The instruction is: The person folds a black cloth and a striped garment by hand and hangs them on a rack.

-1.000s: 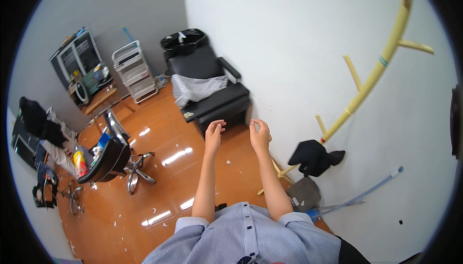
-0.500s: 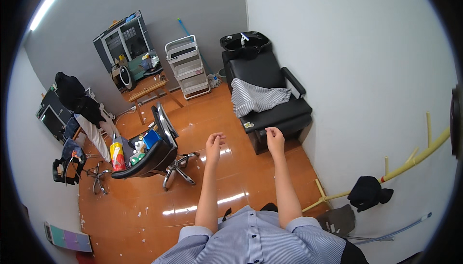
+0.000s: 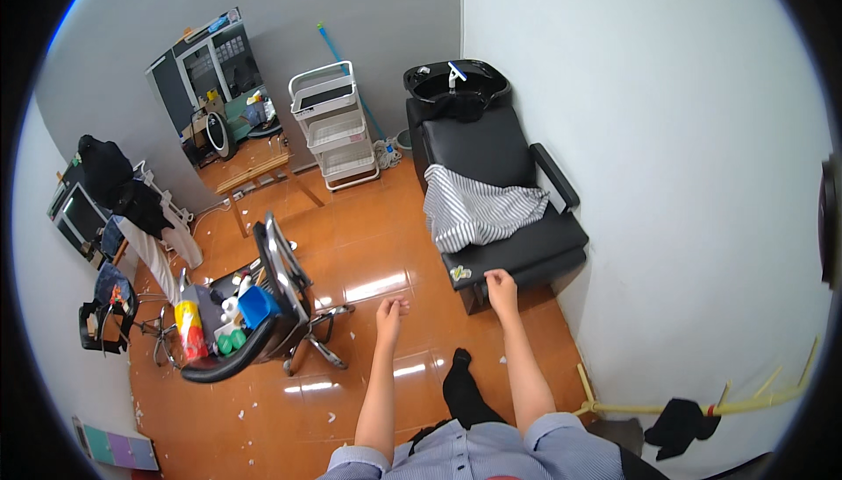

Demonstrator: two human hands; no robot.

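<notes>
My left hand is held out in mid-air over the orange tiled floor. Its fingers are loosely bent, with nothing visible in them. Farther right, my right hand hovers just before the front edge of a black reclining shampoo chair, seemingly apart from it. That hand's fingers curl loosely too, and nothing shows between them. A grey-and-white striped cloth lies rumpled on the chair's seat. At the chair's head is a black wash basin with a white-and-blue tap fitting.
On the left, a wheeled salon chair carries bottles and a blue container. A white three-tier trolley stands by the grey wall, beside a mirror. A yellow coat stand with a black cap is at right. White scraps litter the floor.
My view has moved nearer the shampoo chair and tipped, and a black-clad foot now shows ahead of my body. Both hands stay raised, much as before.
</notes>
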